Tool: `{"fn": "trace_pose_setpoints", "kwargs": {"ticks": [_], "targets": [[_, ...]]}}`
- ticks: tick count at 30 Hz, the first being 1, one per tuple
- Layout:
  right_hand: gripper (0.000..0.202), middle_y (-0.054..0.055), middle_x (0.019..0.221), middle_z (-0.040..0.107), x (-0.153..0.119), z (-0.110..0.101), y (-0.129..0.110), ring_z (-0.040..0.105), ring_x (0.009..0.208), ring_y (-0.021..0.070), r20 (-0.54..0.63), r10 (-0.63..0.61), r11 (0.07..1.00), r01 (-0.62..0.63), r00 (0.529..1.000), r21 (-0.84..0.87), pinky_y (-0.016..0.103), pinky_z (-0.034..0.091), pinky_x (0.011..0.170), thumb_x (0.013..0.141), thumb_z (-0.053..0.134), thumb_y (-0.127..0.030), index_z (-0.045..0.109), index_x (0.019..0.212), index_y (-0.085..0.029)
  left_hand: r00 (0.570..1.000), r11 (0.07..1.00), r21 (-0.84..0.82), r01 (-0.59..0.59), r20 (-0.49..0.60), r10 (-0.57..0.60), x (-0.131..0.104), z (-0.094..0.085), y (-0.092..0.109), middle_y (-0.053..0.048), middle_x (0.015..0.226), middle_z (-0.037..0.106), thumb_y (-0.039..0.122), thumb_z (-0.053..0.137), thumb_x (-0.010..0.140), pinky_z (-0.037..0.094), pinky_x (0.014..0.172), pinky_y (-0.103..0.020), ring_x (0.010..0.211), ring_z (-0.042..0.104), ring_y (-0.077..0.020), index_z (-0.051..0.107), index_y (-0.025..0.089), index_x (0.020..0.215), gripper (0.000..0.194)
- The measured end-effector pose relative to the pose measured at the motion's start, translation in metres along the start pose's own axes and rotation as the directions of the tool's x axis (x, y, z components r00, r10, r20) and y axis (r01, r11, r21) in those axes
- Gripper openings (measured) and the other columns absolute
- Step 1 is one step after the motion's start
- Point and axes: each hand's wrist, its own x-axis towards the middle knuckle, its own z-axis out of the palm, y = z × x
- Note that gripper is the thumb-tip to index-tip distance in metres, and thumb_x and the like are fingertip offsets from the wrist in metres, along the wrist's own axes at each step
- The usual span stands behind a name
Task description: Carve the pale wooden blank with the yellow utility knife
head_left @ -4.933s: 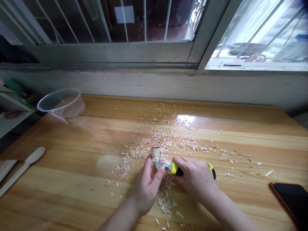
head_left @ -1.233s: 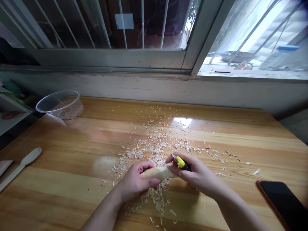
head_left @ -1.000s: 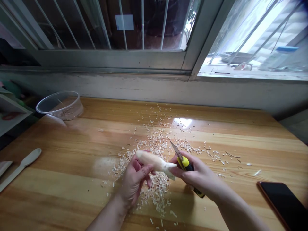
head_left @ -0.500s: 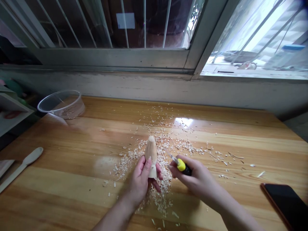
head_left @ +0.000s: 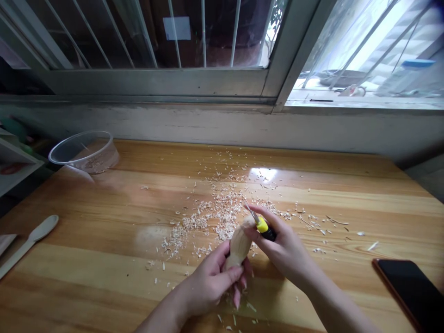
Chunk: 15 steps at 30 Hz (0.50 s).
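My left hand (head_left: 222, 277) is wrapped round the lower end of a pale, rounded wood carving (head_left: 240, 244), which tilts up and to the right. In my right hand (head_left: 280, 238) is a carving knife (head_left: 262, 225) with a yellow and black handle. Its thin metal blade points up and left, by the carving's top end. My right thumb is at that end too; whether the blade touches the wood, I cannot tell. Wood shavings (head_left: 189, 229) lie scattered on the table behind and around both hands.
A wooden spoon (head_left: 43, 229) lies at the left of the wooden table (head_left: 97, 273). Farther back stands a clear plastic bowl (head_left: 113, 155) with some shavings inside. A dark phone (head_left: 412, 286) rests at the right front. A barred window (head_left: 166, 83) runs along the back.
My left hand has moved right and toward me, tilting the carving from upright to the right. The knife blade and right thumb now sit at its top end. The view has shifted slightly.
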Motion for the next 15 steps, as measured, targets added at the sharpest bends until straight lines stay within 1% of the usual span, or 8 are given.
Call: {"fn": "trace_pose_setpoints", "kwargs": {"ticks": [2, 4, 6, 8, 10, 12, 14, 15], "targets": [[0.037, 0.002, 0.082, 0.063, 0.0001, -0.0001, 0.0014, 0.057, 0.071, 0.0171, -0.03, 0.01, 0.999, -0.009, 1.0, 0.031, 0.03, 0.047, 0.065, 0.08, 0.056, -0.049, 0.059, 0.107, -0.024, 0.999, 1.0, -0.019, -0.007, 0.043, 0.008, -0.0007, 0.0007, 0.0005, -0.005, 0.087, 0.056, 0.034, 0.07, 0.076, 0.051, 0.052, -0.018, 0.071, 0.056, -0.0115, 0.046, 0.016, 0.116, 0.05], [0.036, 0.002, 0.079, 0.062, 0.0003, -0.0004, 0.0024, 0.056, 0.069, 0.0167, -0.064, 0.02, 0.998, -0.016, 0.998, 0.063, 0.029, 0.046, 0.061, 0.08, 0.057, -0.049, 0.06, 0.103, -0.023, 0.999, 1.0, -0.018, -0.001, 0.055, 0.002, -0.0004, 0.0001, 0.0005, -0.006, 0.089, 0.058, 0.034, 0.071, 0.075, 0.052, 0.054, -0.019, 0.075, 0.058, -0.013, 0.041, 0.016, 0.121, 0.058], [0.036, 0.002, 0.078, 0.063, 0.0006, -0.0002, 0.0029, 0.057, 0.068, 0.0166, -0.092, 0.013, 0.998, -0.006, 0.996, 0.067, 0.028, 0.046, 0.06, 0.08, 0.056, -0.049, 0.06, 0.103, -0.022, 0.998, 0.999, 0.017, 0.035, 0.053, -0.036, 0.0004, -0.0015, -0.0011, -0.006, 0.085, 0.06, 0.037, 0.069, 0.076, 0.049, 0.048, -0.016, 0.067, 0.059, -0.0112, 0.043, 0.014, 0.114, 0.052], [0.034, 0.003, 0.081, 0.064, 0.0003, 0.0007, 0.0032, 0.058, 0.068, 0.0168, -0.087, -0.011, 1.0, 0.014, 0.996, 0.027, 0.028, 0.047, 0.06, 0.081, 0.055, -0.049, 0.06, 0.101, -0.022, 0.994, 0.994, 0.069, 0.088, 0.055, -0.092, 0.0011, -0.0033, -0.0044, -0.004, 0.074, 0.06, 0.04, 0.067, 0.077, 0.042, 0.04, -0.013, 0.053, 0.054, -0.0072, 0.046, 0.013, 0.102, 0.043], [0.032, 0.004, 0.085, 0.066, -0.0006, 0.0019, 0.0032, 0.06, 0.07, 0.0174, -0.078, -0.055, 0.996, 0.049, 0.995, -0.08, 0.028, 0.047, 0.06, 0.083, 0.052, -0.048, 0.059, 0.102, -0.023, 0.988, 0.985, 0.102, 0.142, 0.042, -0.147, 0.0013, -0.0044, -0.0077, 0.0, 0.066, 0.058, 0.043, 0.065, 0.078, 0.036, 0.034, -0.012, 0.042, 0.047, -0.0038, 0.046, 0.014, 0.097, 0.04], [0.035, 0.005, 0.088, 0.067, -0.0019, 0.0026, 0.0024, 0.062, 0.069, 0.0182, -0.094, -0.126, 0.964, 0.099, 0.988, -0.249, 0.029, 0.046, 0.059, 0.084, 0.05, -0.048, 0.056, 0.109, -0.024, 0.987, 0.982, 0.101, 0.159, 0.018, -0.162, 0.0009, -0.0052, -0.0092, 0.003, 0.064, 0.055, 0.044, 0.064, 0.078, 0.032, 0.031, -0.012, 0.036, 0.04, -0.0013, 0.046, 0.014, 0.097, 0.039], [0.045, 0.005, 0.087, 0.067, -0.003, 0.0019, 0.001, 0.061, 0.062, 0.0176, -0.113, -0.225, 0.896, 0.16, 0.968, -0.413, 0.028, 0.043, 0.054, 0.083, 0.048, -0.053, 0.051, 0.115, -0.022, 0.993, 0.99, 0.084, 0.117, -0.041, -0.114, 0.0, -0.0064, -0.0077, 0.005, 0.067, 0.052, 0.044, 0.064, 0.078, 0.029, 0.03, -0.013, 0.032, 0.035, 0.0012, 0.045, 0.016, 0.097, 0.038], [0.048, 0.005, 0.082, 0.066, -0.0035, 0.0013, 0.0002, 0.059, 0.057, 0.0166, -0.099, -0.273, 0.862, 0.197, 0.957, -0.467, 0.028, 0.041, 0.051, 0.083, 0.047, -0.057, 0.05, 0.113, -0.02, 0.995, 0.994, 0.08, 0.08, -0.069, -0.075, -0.0005, -0.0074, -0.0057, 0.006, 0.069, 0.05, 0.044, 0.065, 0.078, 0.029, 0.03, -0.013, 0.032, 0.034, 0.0019, 0.045, 0.017, 0.097, 0.039]]}}
